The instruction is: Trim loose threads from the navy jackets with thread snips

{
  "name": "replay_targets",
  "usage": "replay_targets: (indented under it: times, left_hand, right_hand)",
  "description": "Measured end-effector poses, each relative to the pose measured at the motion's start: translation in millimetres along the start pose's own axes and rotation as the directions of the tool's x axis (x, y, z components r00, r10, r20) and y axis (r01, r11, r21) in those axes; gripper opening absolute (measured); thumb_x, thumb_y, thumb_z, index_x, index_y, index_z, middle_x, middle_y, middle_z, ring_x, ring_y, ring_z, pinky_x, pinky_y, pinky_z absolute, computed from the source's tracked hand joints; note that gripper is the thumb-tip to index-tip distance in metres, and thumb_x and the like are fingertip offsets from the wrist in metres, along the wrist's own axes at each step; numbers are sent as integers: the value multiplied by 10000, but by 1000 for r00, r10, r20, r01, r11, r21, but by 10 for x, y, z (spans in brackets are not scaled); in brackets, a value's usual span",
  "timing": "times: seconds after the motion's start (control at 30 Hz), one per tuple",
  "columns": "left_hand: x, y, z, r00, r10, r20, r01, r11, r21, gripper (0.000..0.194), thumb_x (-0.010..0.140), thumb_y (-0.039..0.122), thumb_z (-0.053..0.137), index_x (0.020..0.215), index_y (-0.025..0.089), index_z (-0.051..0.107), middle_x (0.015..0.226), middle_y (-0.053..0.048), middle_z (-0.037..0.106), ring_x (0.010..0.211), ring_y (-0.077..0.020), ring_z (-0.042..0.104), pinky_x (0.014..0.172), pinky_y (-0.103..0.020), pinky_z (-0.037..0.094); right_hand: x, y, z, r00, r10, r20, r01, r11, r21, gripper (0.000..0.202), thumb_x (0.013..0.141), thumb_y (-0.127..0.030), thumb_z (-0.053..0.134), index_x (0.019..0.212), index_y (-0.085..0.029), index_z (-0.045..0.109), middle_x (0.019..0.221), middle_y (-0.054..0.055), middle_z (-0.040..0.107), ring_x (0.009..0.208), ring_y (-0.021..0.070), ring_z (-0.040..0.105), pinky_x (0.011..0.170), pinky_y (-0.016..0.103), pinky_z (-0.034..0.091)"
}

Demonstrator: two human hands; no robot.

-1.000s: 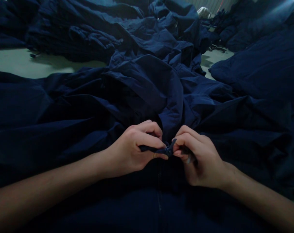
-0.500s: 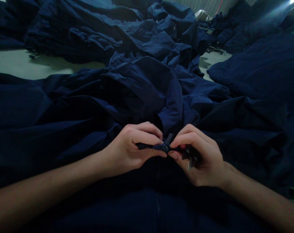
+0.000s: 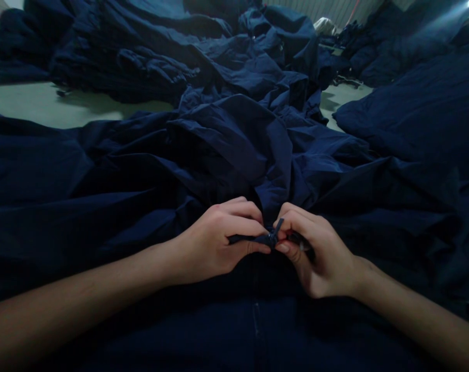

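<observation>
Head view | left hand (image 3: 226,235) is pinching a navy fabric edge (image 3: 260,239), thumb against fingers | right hand (image 3: 319,248) is curling round a half-hidden dark object (image 3: 309,250), fingertips crowding a small dark tab (image 3: 280,226) between the hands, whether pinching it I can't tell | rumpled navy cloth (image 3: 234,134) is lying beyond

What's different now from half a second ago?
The right hand has curled in, so the dark object in its palm shows less; the small strip leans slightly farther right. The left hand still pinches dark cloth; the cloth pile behind looks unchanged.
</observation>
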State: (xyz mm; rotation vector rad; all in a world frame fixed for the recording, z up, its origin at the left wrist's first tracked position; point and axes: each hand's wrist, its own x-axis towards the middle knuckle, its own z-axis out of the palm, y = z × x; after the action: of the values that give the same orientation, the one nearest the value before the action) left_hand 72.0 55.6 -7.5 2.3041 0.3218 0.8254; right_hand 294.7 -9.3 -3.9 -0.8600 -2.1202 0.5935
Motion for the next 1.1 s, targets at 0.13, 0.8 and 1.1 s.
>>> replay_targets:
  times: [0.13,0.8,1.1]
  left_hand:
    - [4,27,-21,1000,7,29,-7,1000,-10,101,957,105,725,867,125,766,889,-37,677,845,-132,609,776,-214,473]
    - [33,121,-78,990,-135,47,140,980,-144,190,1014,156,598,841,130,673,926,-56,643,861,-151,612,789,-227,503]
    - [31,97,-78,993,-112,29,115,982,-150,111,985,133,639,928,123,734,928,-79,729,851,-152,681,752,-217,532]
  right_hand:
    - [1,9,1,1000,23,10,-23,1000,-1,132,912,-89,560,861,-189,491,807,2,507,671,107,477,567,233,350]
    - [2,8,9,994,38,-101,-30,996,81,141,990,-146,578,876,-190,508,789,-19,470,647,101,439,568,235,354]
    - [15,16,5,988,52,-145,-56,998,-29,165,1028,-278,656,1149,-167,644,824,-10,501,673,111,488,564,243,395]
